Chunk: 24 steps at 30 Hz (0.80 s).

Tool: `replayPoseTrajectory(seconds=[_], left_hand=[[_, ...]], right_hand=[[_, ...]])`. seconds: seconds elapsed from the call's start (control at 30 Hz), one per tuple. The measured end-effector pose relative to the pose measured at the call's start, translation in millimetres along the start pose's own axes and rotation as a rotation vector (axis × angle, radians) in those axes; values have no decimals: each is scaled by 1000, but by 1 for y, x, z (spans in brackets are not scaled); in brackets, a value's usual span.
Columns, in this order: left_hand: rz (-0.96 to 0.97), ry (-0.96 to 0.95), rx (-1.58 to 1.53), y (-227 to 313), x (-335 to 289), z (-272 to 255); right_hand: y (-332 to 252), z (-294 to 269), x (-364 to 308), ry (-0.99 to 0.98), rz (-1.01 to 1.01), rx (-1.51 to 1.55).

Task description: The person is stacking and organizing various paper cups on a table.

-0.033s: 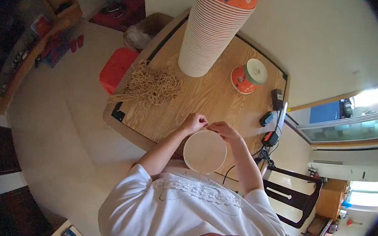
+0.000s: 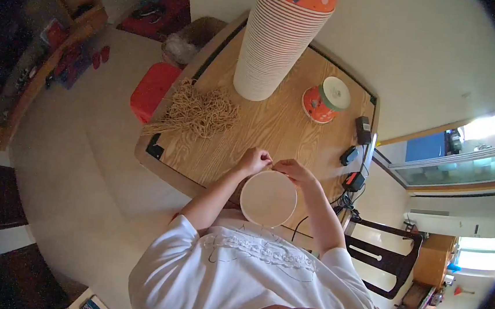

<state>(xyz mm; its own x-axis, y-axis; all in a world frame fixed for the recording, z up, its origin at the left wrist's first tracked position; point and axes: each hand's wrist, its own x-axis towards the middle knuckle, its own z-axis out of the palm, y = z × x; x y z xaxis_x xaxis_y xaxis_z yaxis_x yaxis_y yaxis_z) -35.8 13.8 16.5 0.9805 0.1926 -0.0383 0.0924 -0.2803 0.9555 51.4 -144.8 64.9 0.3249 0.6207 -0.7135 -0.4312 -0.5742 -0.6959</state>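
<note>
A round paper tub (image 2: 268,199), its pale mouth facing up, sits close against my body at the table's near edge. At its far rim my left hand (image 2: 255,161) is closed in a pinch, fingertips turned toward the right. My right hand (image 2: 294,171) pinches at the same rim from the other side, fingertips almost meeting the left ones. Whatever thin thing lies between the fingers is too small to make out. Beyond my left hand lies a tangled heap of brown paper twine (image 2: 201,113). A tall stack of white paper tubs (image 2: 276,46) with an orange top rises at the back.
A short orange tub (image 2: 320,107) bearing a green-edged roll (image 2: 336,94) stands at the table's right. Black adapters (image 2: 363,130) and cables (image 2: 345,203) line the right edge. A red bin (image 2: 152,92) stands off the left edge; a dark chair (image 2: 384,255) is at right.
</note>
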Motion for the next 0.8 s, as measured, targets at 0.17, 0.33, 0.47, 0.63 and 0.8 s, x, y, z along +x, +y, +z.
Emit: replayPoseTrajectory(seconds=[0.17,0.33,0.47,0.63,0.8], left_hand=[[-4,24,74,3,-3,-4],[-5,13,52,7,-6,-5],[9,-11,74,1,-8,-11],[-318,-179,-662,79,-32,-62],[-104,-343,-853,129,-66,-55]], right_hand=[[0,-4,-4,-82,-61,-107],[-2,-5,-8,-83,-52,-132],[-4,-5,-14,-20,-143,-129],[-5,15,-56,284,-534,-77],[2,106,-90,-58,-415,313]])
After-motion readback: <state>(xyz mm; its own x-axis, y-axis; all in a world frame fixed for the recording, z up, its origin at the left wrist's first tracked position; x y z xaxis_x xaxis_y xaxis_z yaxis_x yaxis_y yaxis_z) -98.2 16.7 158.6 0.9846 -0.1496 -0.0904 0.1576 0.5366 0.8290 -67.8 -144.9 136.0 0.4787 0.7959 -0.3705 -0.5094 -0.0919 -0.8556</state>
